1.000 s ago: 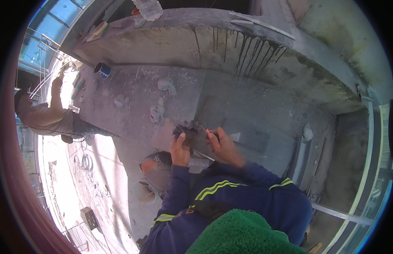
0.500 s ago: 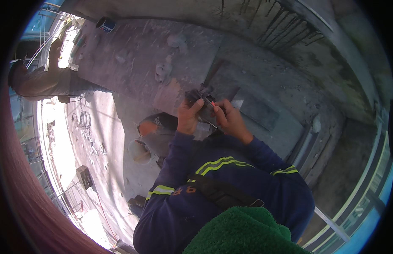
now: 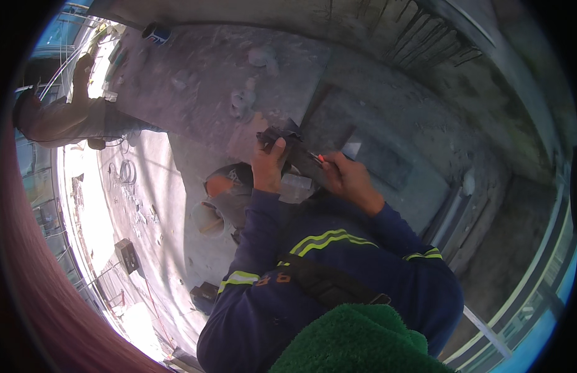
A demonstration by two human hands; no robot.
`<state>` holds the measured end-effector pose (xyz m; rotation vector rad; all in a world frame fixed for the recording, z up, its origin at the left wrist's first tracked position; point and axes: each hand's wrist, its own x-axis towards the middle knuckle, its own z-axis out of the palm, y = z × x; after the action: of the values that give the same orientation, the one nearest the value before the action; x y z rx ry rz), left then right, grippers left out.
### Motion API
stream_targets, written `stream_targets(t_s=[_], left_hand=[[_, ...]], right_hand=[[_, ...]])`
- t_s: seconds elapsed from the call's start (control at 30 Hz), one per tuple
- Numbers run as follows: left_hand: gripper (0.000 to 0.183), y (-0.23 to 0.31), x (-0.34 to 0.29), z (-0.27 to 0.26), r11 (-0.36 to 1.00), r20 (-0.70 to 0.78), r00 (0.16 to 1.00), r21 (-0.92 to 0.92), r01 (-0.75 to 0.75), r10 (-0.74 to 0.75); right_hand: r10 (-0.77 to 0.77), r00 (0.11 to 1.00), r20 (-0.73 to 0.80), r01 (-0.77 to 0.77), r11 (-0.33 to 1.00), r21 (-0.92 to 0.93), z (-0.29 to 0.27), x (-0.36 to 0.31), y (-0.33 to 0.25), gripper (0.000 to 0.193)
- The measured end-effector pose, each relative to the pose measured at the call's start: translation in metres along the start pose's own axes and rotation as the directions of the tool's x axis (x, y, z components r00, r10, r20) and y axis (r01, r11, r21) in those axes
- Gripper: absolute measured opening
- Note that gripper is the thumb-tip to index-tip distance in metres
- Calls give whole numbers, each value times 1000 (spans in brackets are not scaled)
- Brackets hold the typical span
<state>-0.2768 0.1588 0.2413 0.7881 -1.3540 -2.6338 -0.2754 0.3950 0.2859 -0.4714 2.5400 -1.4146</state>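
Note:
My left hand (image 3: 267,169) is closed around a dark, bulky object (image 3: 282,134), its thumb pressed on top; the exact kind is not clear. My right hand (image 3: 352,181) pinches a thin tool with a bright orange-red part (image 3: 321,158) showing at the fingertips. The slim dark end of that tool points toward the dark object, and I cannot tell whether they touch. Just below the hands lies a pale, clear-looking box (image 3: 296,186). A white bucket (image 3: 207,219) stands left of my left forearm, near an orange rounded thing (image 3: 218,186).
Dusty grey boards (image 3: 195,81) cover the surface ahead, with crumpled pale lumps (image 3: 241,102) on them. Another person (image 3: 70,121) bends at the far left. Coiled wire (image 3: 126,172) and a dark block (image 3: 126,255) lie at left. A stained wall (image 3: 388,31) rises ahead.
My hands have moved apart: the left slightly leftward with the dark object, the right rightward and down with the thin tool. The pale box below shows more fully.

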Motion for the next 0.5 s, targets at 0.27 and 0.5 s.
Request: stream_targets(t_s=[0.27, 0.5], left_hand=[[43, 7, -4, -35, -180, 275, 955, 951, -252, 113], [49, 17, -11, -45, 843, 182, 956, 529, 101, -230]], right_hand=[[162, 955, -248, -136, 983, 121, -21, 6, 35, 19], [197, 958, -207, -183, 979, 86, -17, 6, 46, 21]])
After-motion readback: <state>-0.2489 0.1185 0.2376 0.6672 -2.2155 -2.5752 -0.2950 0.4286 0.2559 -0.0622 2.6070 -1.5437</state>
